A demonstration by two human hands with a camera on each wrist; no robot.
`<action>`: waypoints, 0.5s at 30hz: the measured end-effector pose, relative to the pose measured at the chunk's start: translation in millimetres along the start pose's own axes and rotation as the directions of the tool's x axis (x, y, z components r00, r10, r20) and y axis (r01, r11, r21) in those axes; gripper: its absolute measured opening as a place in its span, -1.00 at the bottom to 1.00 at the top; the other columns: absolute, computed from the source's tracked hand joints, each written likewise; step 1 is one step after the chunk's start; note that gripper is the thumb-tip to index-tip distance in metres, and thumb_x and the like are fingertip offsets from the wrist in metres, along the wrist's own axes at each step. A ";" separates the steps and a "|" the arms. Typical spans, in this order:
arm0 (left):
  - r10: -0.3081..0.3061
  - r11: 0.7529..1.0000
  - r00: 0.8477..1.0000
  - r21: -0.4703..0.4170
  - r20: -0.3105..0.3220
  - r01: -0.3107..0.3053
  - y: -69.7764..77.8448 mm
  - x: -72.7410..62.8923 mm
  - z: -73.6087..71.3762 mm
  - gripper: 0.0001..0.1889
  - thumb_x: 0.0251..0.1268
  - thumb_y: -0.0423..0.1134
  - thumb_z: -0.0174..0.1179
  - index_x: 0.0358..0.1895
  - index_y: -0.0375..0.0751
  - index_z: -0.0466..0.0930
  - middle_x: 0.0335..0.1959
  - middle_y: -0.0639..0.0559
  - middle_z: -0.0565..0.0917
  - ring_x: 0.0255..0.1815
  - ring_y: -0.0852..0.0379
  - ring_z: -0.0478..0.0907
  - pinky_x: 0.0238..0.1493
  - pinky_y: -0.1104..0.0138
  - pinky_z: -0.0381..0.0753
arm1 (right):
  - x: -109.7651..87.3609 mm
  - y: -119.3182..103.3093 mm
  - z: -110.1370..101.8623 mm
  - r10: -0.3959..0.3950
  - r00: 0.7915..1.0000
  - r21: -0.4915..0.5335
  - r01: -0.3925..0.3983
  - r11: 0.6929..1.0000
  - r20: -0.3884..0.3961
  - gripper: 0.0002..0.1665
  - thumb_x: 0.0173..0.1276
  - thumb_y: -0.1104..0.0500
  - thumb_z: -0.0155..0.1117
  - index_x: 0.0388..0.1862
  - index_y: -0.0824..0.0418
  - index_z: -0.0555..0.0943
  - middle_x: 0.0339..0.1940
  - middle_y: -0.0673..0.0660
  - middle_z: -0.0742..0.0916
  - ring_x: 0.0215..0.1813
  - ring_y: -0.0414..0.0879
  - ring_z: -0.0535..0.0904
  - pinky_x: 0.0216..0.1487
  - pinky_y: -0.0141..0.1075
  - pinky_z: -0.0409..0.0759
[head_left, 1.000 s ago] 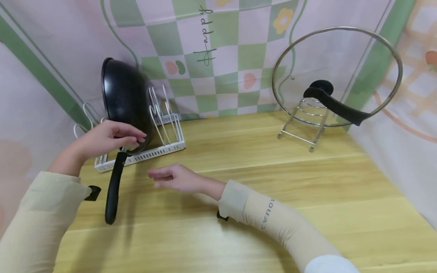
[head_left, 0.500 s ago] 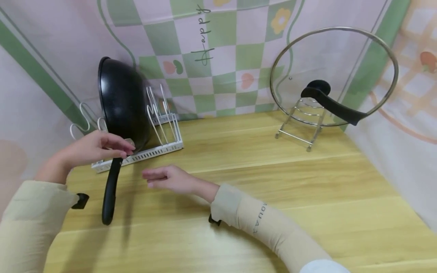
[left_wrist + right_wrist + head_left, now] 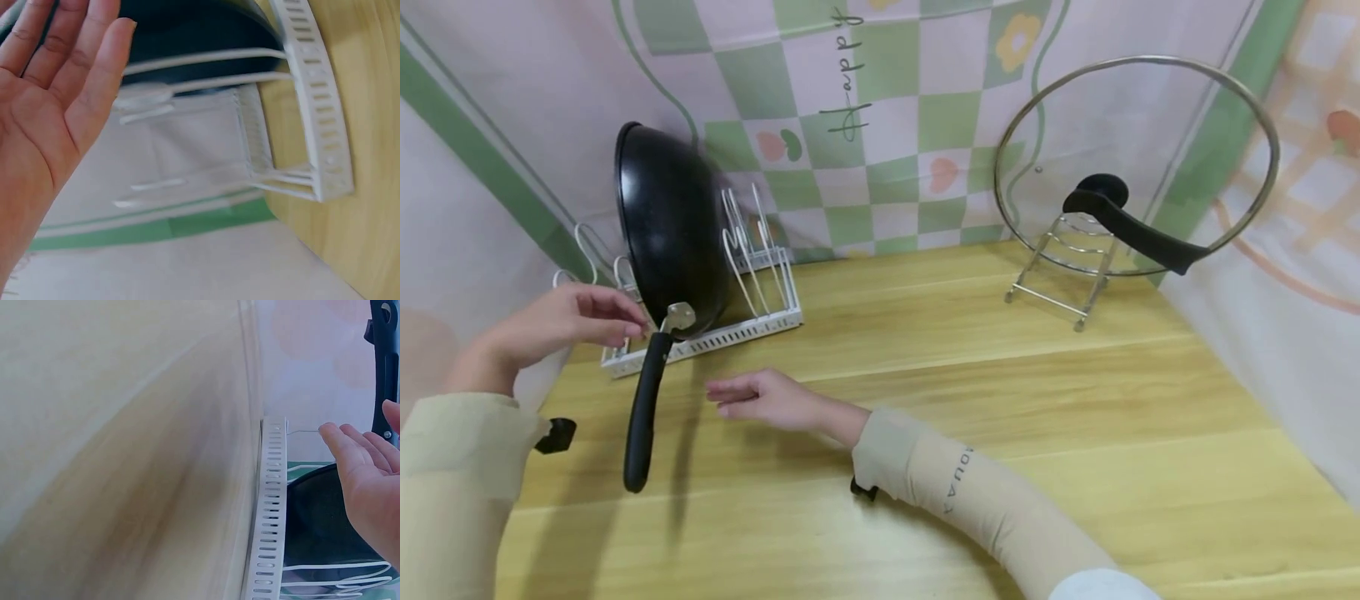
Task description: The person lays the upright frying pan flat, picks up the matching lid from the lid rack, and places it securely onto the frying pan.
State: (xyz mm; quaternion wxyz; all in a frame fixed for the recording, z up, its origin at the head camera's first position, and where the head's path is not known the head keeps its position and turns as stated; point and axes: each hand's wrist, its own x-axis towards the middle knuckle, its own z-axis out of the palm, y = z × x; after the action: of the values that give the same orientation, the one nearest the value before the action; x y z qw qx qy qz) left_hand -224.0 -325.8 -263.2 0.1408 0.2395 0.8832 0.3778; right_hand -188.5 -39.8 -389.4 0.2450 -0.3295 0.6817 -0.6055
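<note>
A black wok [image 3: 670,225] stands on edge in a white slotted rack [image 3: 741,332], its black handle [image 3: 642,425] sticking out toward the front over the table. My left hand [image 3: 568,325] hovers just left of where the handle joins the wok, fingers relaxed and holding nothing. In the left wrist view its open palm [image 3: 37,125] faces the camera beside the rack's wires. My right hand [image 3: 775,400] is held to the right of the handle, over the wood, with fingers extended and nothing in them. The right wrist view shows it overlapping the wok [image 3: 319,519].
On the right, a large glass lid [image 3: 1138,237] with a black handle leans upright in a small metal wire stand [image 3: 1052,302]. Patterned cloth [image 3: 887,108] hangs behind the wooden table [image 3: 1000,400]. White wire dividers [image 3: 752,267] rise from the rack beside the wok.
My left hand has drawn back to the left and a little downward, away from the wok and its handle joint. My right hand has shifted slightly left. The wok stays in the rack.
</note>
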 end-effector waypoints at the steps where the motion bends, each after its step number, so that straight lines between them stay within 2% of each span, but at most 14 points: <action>1: -0.030 0.999 1.000 -0.012 0.006 0.030 -1.7 1.2 -0.7 -0.86 0.47 -0.41 0.21 -0.03 -0.40 0.65 -0.17 -0.02 0.76 -0.20 0.12 0.68 -0.14 0.36 0.70 | 0.3 -0.3 0.1 0.004 1.000 0.000 -0.004 1.000 -0.006 -0.45 0.52 0.35 0.23 0.44 0.41 0.42 0.37 0.31 0.58 0.39 0.15 0.50 0.23 -0.46 0.50; 6: -0.188 0.978 0.980 -0.085 0.063 0.193 -11.4 3.1 -1.9 -0.70 0.53 -0.30 0.18 0.15 -0.46 0.52 -0.04 -0.02 0.70 -0.04 0.14 0.65 -0.06 0.25 0.72 | 3.0 -2.4 2.8 0.013 1.000 0.014 -0.012 1.000 -0.016 -0.47 0.51 0.37 0.23 0.42 0.42 0.45 0.33 0.34 0.59 0.38 0.17 0.51 0.23 -0.47 0.50; 9: -0.222 0.963 0.967 -0.130 0.121 0.237 -17.0 1.6 -2.4 -0.61 0.60 -0.27 0.07 0.26 -0.52 0.41 0.03 -0.03 0.67 0.02 0.15 0.65 -0.03 0.19 0.72 | 6.2 -3.9 7.1 0.014 1.000 0.005 -0.013 1.000 -0.001 -0.48 0.52 0.36 0.23 0.41 0.43 0.46 0.33 0.33 0.60 0.38 0.13 0.52 0.22 -0.49 0.48; 12: -0.243 0.949 0.953 -0.159 0.182 0.272 -20.5 2.8 -2.1 -0.56 0.64 -0.23 -0.01 0.32 -0.55 0.32 0.07 -0.06 0.65 0.03 0.12 0.66 0.01 0.14 0.71 | 10.0 -7.6 11.2 0.022 1.000 -0.028 -0.022 0.999 0.007 -0.48 0.53 0.30 0.24 0.42 0.38 0.48 0.32 0.25 0.63 0.35 -0.05 0.55 0.23 -0.52 0.46; 15: -0.280 0.935 0.934 -0.158 0.223 0.318 -22.1 7.2 -1.2 -0.52 0.64 -0.18 -0.02 0.33 -0.55 0.29 0.09 -0.12 0.64 0.05 0.06 0.65 0.08 0.05 0.68 | 14.1 -12.7 14.2 0.035 0.999 -0.041 -0.035 0.999 -0.002 -0.48 0.53 0.25 0.26 0.41 0.33 0.50 0.30 0.17 0.66 0.28 -0.22 0.59 0.21 -0.53 0.46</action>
State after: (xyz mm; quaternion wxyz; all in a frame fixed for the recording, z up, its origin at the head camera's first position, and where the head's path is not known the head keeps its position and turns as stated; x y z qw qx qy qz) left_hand -237.6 -336.0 -279.2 0.3061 0.1234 0.8505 0.4095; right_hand -185.5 -60.3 -378.0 0.2486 -0.3220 0.6997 -0.5873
